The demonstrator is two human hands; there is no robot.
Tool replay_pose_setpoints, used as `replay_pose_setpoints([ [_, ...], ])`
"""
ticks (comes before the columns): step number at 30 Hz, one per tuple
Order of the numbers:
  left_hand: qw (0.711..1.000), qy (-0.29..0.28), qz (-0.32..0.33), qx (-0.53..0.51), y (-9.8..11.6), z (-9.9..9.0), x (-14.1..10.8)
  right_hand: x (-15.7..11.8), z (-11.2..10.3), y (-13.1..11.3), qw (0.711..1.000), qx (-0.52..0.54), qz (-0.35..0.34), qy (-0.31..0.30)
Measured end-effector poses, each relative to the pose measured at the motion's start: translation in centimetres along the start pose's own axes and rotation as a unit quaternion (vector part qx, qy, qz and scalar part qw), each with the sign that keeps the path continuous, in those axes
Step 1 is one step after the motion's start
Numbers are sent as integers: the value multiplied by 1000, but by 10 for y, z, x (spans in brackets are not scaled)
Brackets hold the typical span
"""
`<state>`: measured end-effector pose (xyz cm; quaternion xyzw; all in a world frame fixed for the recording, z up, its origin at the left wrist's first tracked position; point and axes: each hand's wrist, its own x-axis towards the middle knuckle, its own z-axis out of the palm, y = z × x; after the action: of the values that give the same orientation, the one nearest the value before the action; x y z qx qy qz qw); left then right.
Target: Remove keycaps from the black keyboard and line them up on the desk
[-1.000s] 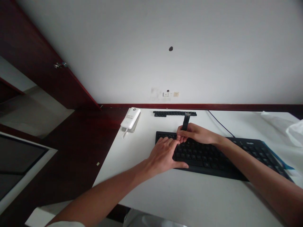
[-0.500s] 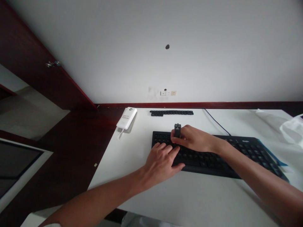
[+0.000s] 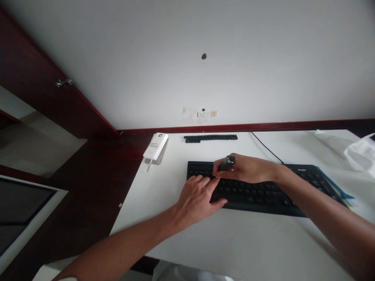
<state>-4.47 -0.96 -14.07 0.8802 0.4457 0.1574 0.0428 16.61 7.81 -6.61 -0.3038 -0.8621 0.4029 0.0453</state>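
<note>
right hand (image 3: pixel 247 169) pinches a dark slim object (image 3: pixel 227 163) over a black keyboard (image 3: pixel 258 197)
left hand (image 3: pixel 196 203) rests open on the keyboard's near edge, white table (image 3: pixel 234 238) running below toward the frame's bottom

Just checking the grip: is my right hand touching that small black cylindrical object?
Touching: the head view shows the right hand pinching the small black cylindrical object between thumb and fingers.
</note>
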Motion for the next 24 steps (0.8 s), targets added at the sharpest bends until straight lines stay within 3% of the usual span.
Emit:
replay_pose_setpoints([
  [10,1000,-5,0,-5,-1,0,-1,1,-3,25,991,123,-7,-43],
  [18,1000,-5,-1,-9,0,0,-1,0,-11,26,978,192,-4,-86],
  [24,1000,-8,-1,-16,0,0,-1,1,-8,27,979,193,1,-60],
])
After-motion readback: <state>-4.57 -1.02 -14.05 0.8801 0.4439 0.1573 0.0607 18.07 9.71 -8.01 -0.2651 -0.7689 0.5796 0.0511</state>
